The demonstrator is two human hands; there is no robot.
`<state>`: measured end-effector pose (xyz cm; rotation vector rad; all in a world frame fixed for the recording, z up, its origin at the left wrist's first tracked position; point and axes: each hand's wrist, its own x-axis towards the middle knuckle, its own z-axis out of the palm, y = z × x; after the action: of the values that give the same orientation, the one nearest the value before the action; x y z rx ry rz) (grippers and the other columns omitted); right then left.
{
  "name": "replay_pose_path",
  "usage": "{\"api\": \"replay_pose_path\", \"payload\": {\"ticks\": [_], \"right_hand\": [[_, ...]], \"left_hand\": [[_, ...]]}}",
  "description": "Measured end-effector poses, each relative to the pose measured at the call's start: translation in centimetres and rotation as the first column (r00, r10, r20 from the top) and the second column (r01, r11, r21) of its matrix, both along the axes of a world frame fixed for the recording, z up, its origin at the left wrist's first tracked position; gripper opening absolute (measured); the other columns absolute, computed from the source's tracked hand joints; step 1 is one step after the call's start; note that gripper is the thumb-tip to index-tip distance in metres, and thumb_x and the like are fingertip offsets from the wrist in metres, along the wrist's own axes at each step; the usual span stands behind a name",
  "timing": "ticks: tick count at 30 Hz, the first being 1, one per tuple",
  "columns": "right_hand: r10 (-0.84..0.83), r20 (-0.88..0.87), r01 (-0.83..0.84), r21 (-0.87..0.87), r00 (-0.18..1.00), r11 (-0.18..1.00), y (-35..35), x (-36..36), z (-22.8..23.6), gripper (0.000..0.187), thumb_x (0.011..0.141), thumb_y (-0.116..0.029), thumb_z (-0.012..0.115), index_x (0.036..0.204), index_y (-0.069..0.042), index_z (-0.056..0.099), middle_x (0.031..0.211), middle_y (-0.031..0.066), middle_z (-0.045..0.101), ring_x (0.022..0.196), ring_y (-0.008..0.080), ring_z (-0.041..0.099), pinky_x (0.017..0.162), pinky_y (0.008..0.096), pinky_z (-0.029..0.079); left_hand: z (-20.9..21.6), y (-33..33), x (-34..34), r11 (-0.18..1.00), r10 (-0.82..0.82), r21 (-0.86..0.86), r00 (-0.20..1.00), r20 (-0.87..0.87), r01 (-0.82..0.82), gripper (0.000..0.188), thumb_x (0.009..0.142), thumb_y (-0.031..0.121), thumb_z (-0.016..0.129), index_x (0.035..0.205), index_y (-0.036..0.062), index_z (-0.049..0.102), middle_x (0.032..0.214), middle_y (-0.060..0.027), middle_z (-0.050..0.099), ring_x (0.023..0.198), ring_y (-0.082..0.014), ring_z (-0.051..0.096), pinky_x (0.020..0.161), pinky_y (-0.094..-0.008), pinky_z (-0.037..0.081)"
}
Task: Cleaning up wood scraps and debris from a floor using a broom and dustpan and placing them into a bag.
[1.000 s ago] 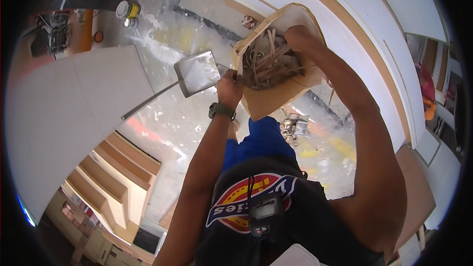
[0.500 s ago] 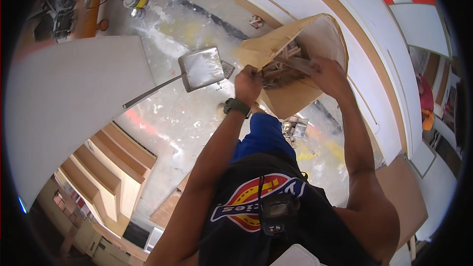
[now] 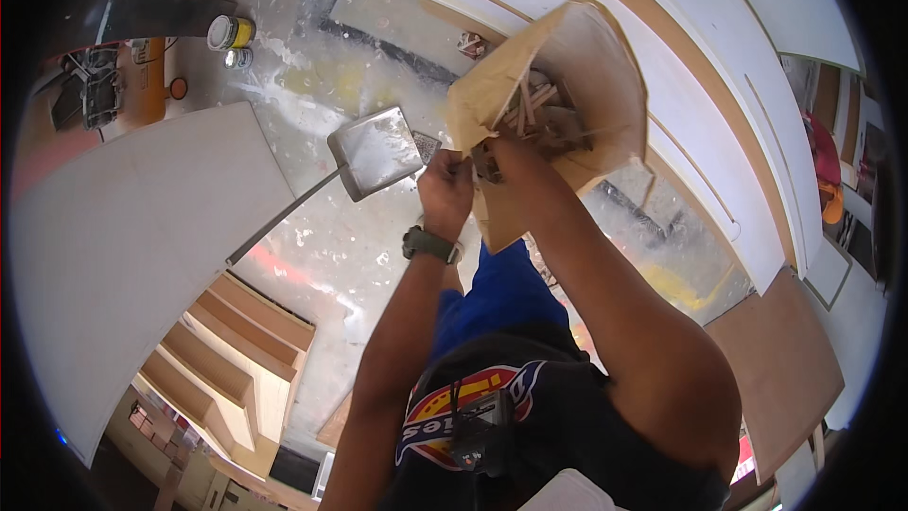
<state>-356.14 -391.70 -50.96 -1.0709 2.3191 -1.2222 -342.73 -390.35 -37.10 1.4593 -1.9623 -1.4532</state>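
Observation:
A large brown paper sack [image 3: 605, 57] hangs wide open in front of me, with wood scraps [image 3: 539, 104] and darker debris inside. My left hand [image 3: 446, 191], with a dark watch on the wrist, is closed on the sack's near left rim. Reaching across the sack's mouth, my right hand [image 3: 506, 153] is down among the scraps beside that same rim. Its fingers are hidden by the hand and the sack, so what it holds does not show. Left of the sack, a metal dustpan [image 3: 378, 151] with a long handle lies on the floor.
White panels [image 3: 700, 95] with brown edges line the right side. A pale board [image 3: 151, 227] spreads over the left, above wooden shelving [image 3: 227, 350]. A paint can [image 3: 230, 33] stands at the far left near an orange machine [image 3: 147, 85]. The concrete floor is paint-stained.
My right hand has left the sack's right side and moved left, deep into its mouth; the wood strip it held is no longer seen there. My left hand still grips the rim.

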Motion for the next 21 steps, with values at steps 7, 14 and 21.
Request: {"api": "replay_pose_path", "payload": {"ticks": [7,14,21], "right_hand": [[0.052,-0.053,-0.04,0.212,0.997,0.976,4.9,-7.3,-12.0,0.032,0.078,-0.028,0.058,0.104,-0.008,0.058,0.096,0.0123,0.064,0.09,0.0313,0.062,0.078,0.042,0.048],[0.472,0.12,-0.373,0.789,0.873,0.489,11.1,-7.4,-2.4,0.038,0.08,-0.038,0.057,0.11,-0.014,0.059,0.11,0.0101,0.06,0.102,0.0251,0.057,0.084,0.0384,0.046],[0.412,0.104,-0.256,0.908,0.905,0.332,12.5,-13.2,12.4,0.034,0.076,-0.035,0.061,0.095,-0.007,0.066,0.094,0.013,0.065,0.088,0.026,0.063,0.075,0.0374,0.05]], "left_hand": [[0.0,-2.1,-2.4,0.996,-0.037,0.085,0.997,0.066,0.032,0.013,0.079,0.011,0.062,0.079,-0.0016,0.06,0.067,-0.0132,0.062,0.058,-0.0176,0.059,0.057,-0.0297,0.046],[0.1,-4.7,1.1,0.994,0.037,0.101,0.997,0.065,-0.044,0.011,0.078,0.01,0.063,0.079,-0.0011,0.061,0.067,-0.0093,0.064,0.057,-0.0134,0.058,0.055,-0.027,0.046],[-1.2,-4.9,0.3,0.979,-0.009,0.203,1.0,-0.016,0.012,0.011,0.08,0.009,0.061,0.081,-0.0022,0.06,0.07,-0.0053,0.063,0.062,-0.0091,0.055,0.058,-0.0244,0.044]]}}
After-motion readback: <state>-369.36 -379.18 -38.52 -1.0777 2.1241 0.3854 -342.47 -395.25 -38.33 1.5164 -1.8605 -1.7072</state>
